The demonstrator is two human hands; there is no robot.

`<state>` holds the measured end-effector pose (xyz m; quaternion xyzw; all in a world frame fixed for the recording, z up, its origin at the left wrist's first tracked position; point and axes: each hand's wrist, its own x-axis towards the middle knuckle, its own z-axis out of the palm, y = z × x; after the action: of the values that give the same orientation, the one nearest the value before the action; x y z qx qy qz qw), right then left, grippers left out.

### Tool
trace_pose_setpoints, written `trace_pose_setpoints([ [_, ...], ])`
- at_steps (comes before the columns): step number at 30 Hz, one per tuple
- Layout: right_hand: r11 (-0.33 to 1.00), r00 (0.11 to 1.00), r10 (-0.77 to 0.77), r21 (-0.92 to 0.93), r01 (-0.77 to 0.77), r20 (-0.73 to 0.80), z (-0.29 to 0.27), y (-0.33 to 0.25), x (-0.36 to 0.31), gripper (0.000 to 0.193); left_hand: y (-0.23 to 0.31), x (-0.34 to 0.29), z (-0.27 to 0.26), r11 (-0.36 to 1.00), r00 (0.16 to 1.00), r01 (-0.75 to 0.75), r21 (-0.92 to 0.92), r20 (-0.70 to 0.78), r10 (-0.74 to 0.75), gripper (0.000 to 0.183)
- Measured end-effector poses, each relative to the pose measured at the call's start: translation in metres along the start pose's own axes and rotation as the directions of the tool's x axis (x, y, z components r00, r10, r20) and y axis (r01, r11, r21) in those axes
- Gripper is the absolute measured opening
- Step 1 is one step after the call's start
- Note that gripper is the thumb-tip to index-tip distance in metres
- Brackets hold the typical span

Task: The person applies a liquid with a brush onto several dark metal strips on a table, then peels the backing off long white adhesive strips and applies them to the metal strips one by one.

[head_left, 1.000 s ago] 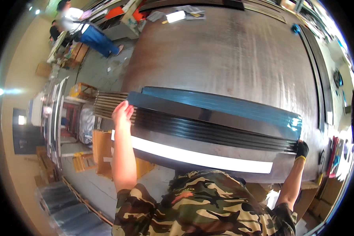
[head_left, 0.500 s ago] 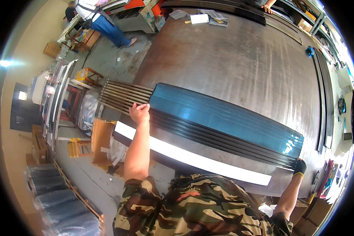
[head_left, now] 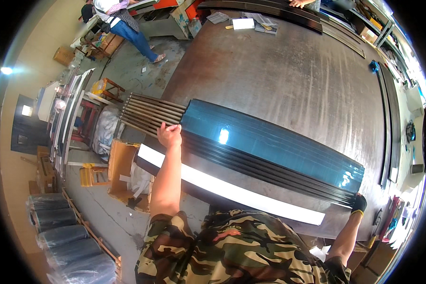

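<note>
A long set of dark ribbed strips (head_left: 251, 163) lies side by side across the near part of the table, with a glossy blue sheet (head_left: 265, 137) over its far side. Several thin brownish rods (head_left: 151, 113) stick out past its left end. My bare left hand (head_left: 170, 135) is closed at the near left corner, where rods and strips meet; its fingertips are partly hidden. At the far right end my right hand (head_left: 359, 203), in a dark glove with a yellow cuff, is closed around the strips' tips. Nearer me lies a long white strip (head_left: 232, 187).
The big brown table (head_left: 270, 66) carries dark long profiles (head_left: 265, 14) at its far edge and more (head_left: 388, 118) along the right. A co-worker's hand (head_left: 298, 3) rests at the far edge. Left stand an open cardboard box (head_left: 120, 168) and plastic-wrapped dark bundles (head_left: 75, 246).
Both my hands keep their places on the strips. A bright reflection now shows on the blue sheet. The co-worker's hand at the far edge has shifted left.
</note>
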<state>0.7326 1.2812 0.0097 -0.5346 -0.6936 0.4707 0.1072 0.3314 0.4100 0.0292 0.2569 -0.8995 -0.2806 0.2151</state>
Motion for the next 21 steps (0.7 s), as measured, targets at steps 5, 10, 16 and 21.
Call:
trace_pose_setpoints([
  [5, 0.996, 0.998, 0.041, 0.077, -0.044, 0.038, -0.002, -0.001, 0.0, 0.021, 0.003, 0.0, -0.005, 1.0, 1.0, 0.01, -0.015, -0.003, -0.01, 0.02],
  [10, 0.947, 0.986, -0.165, -0.274, 0.167, 0.03, -0.012, 0.016, 0.021, 0.026, 0.006, 0.0, -0.004, 1.0, 1.0, -0.004, -0.001, 0.008, 0.004, 0.02],
  [16, 0.946, 0.987, -0.152, -0.28, 0.162, 0.057, -0.008, 0.017, 0.019, 0.036, 0.006, -0.002, -0.007, 1.0, 1.0, -0.002, -0.014, -0.014, 0.002, 0.021],
  [21, 0.941, 0.99, -0.125, -0.311, 0.137, 0.058, -0.009, 0.019, 0.029, 0.034, 0.018, -0.002, -0.019, 0.999, 0.999, -0.024, 0.023, -0.03, 0.025, 0.019],
])
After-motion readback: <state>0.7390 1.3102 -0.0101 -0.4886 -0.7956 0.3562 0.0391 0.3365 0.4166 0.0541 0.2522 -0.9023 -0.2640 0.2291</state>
